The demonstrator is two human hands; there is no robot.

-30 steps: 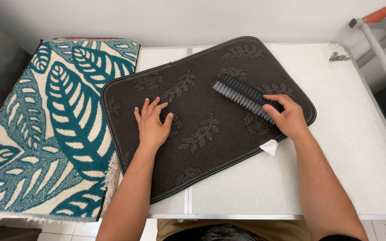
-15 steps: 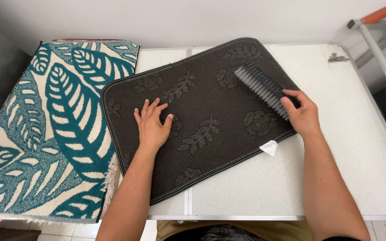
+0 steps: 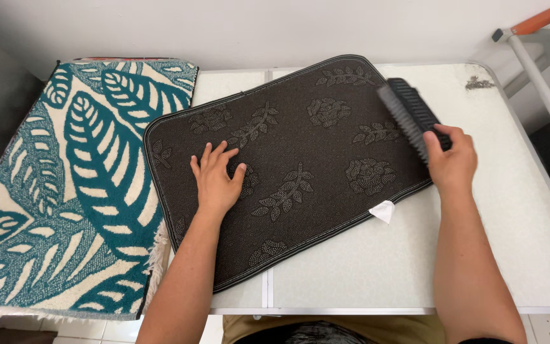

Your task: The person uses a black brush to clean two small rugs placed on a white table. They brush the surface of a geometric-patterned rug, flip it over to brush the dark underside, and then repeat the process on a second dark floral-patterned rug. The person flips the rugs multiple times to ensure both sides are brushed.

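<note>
A dark brown mat (image 3: 300, 153) with a dotted leaf and flower pattern lies slanted on a white table (image 3: 504, 210). My left hand (image 3: 216, 178) rests flat on the mat's left half, fingers spread. My right hand (image 3: 452, 158) grips a black scrubbing brush (image 3: 410, 111) with grey bristles at the mat's far right edge, the brush angled away from me. A small white tag (image 3: 384, 211) sticks out from under the mat's near right edge.
A teal and cream leaf-patterned rug (image 3: 71, 178) lies to the left, partly overlapped by the mat. A small pile of dark debris (image 3: 477, 82) sits at the table's far right corner. A grey metal frame with an orange bar (image 3: 542, 57) stands at the right.
My right hand has swept the brush from the middle of the mat toward its far right edge. My left hand has stayed in place.
</note>
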